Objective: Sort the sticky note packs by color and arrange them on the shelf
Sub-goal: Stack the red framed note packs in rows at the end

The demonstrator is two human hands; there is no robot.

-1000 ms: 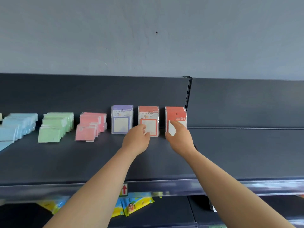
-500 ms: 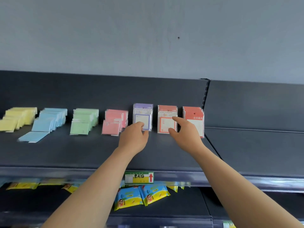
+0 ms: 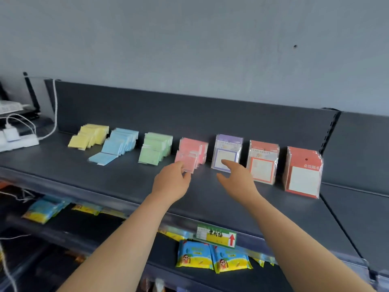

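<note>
Currently:
- Lower dark shelf tier (image 3: 117, 232), nearest: blue-and-yellow plastic snack packets (image 3: 212, 259) lie flat under a green-yellow price tag with red arrow (image 3: 216, 237) clipped to the upper shelf's front rail; more of the same packets sit far left, blurred.
- Both bare forearms reach up from the bottom edge over the dark grey metal shelf (image 3: 126, 186).
- Left hand (image 3: 171, 182): fingers curled narrow, fingertips touching the front pack of the pink sticky note stack (image 3: 190, 158). Cannot tell if it actually pinches that pack.
- Right hand (image 3: 237, 178): spread wide, holding nothing, index finger extended in front of the purple-framed sticky note packs in clear wrap (image 3: 227, 153); contact unclear.
- Row of packs along the shelf, left to right: yellow sticky note packs (image 3: 88, 137), light blue sticky note packs (image 3: 117, 144), green sticky note packs (image 3: 154, 148), then pink, purple, orange-framed sticky note packs in clear wrap (image 3: 263, 162), and red-orange sticky note packs with white window (image 3: 303, 171).
- Yellow, blue, green, pink lean back in overlapping fans; one blue pack lies flat in front of its fan. Purple, orange, red-orange stand upright.
- Far left: white power strip with plugged cables (image 3: 16, 140) on the shelf, beside a black device.
- Behind everything: shelf back panel, then grey wall (image 3: 189, 49).
</note>
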